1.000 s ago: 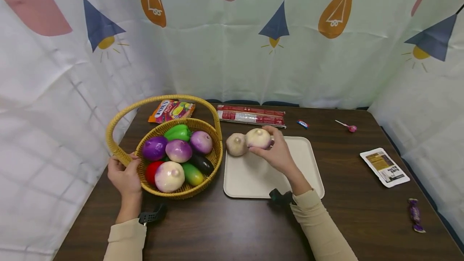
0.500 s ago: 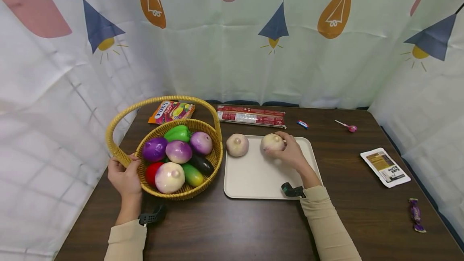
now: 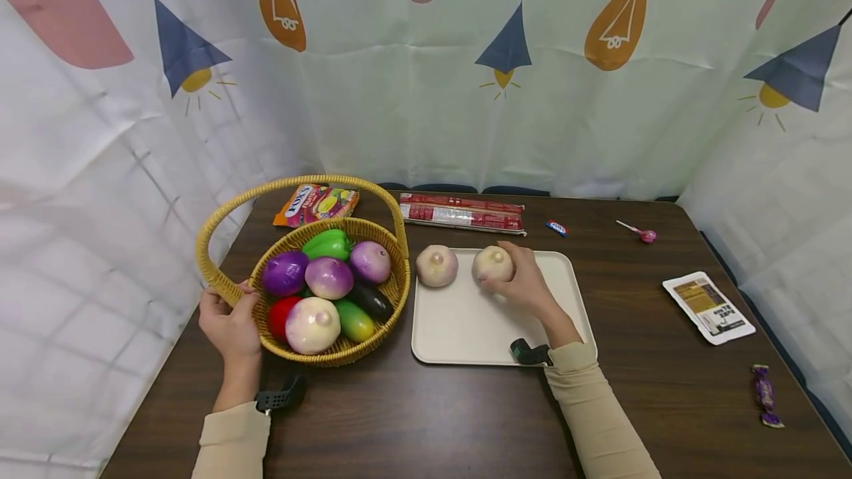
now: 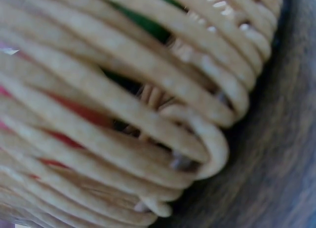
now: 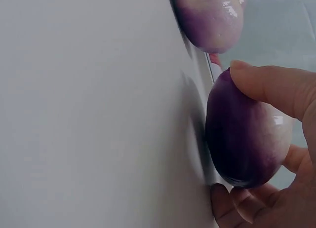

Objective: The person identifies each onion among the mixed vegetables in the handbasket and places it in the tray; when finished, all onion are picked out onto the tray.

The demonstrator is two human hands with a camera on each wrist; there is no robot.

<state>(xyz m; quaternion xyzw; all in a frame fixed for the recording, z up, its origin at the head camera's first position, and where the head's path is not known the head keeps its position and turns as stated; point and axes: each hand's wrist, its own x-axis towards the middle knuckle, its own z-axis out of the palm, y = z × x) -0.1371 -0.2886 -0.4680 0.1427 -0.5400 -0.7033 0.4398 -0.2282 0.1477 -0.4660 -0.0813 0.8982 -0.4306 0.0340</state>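
Onion point(image 3: 492, 265) nudged leftward on tray point(image 3: 459, 324), dark table point(image 3: 426, 420)

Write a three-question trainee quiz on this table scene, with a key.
1. True or false: the right hand grips an onion on the tray.
2. What does the left hand hold? A) the lollipop B) the basket C) the candy bag
3. How many onions lie on the tray, counting the second onion?

Key: 1 true; 2 B, at the base of its handle; 3 two, side by side near the far edge.
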